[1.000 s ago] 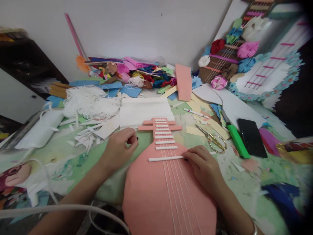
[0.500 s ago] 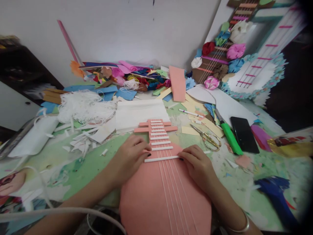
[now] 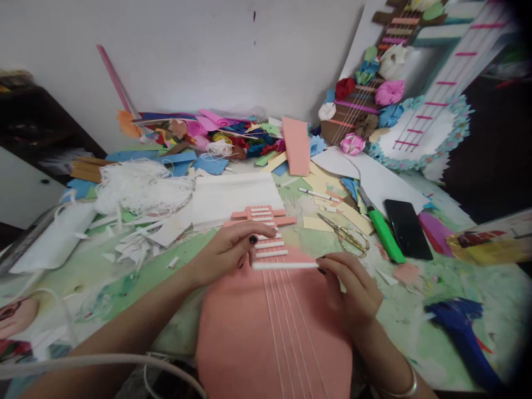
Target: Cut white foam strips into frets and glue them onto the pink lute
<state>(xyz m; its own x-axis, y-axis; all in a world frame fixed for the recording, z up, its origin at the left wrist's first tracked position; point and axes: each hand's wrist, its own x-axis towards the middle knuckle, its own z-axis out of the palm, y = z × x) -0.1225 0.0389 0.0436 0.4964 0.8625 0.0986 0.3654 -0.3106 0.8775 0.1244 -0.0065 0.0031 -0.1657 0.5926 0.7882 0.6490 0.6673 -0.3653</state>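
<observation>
A pink paper guitar (image 3: 236,327) lies in front of me, its neck pointing away and thin white strings (image 3: 286,327) running down its body. Short white paper rods cross the neck as frets. A longer white paper rod (image 3: 286,266) is held across the strings at the top of the body, seemingly lifted off them. My right hand (image 3: 353,285) pinches its right end between thumb and fingertips. My left hand (image 3: 226,249) hovers by the rod's left end, fingers apart and reaching over the frets; I see nothing held in it.
Scissors (image 3: 353,242), a green-handled cutter (image 3: 385,235), a black phone (image 3: 408,228) and a blue glue gun (image 3: 461,332) lie to the right. White string (image 3: 141,185) is heaped at the left. Decorated paper guitars (image 3: 419,130) lean at the back right. A white cable (image 3: 103,360) crosses the lower left.
My left hand has let go of the rod's left end and moved up over the frets. The rod has risen slightly in my right hand and shifted right. The view has shifted a little.
</observation>
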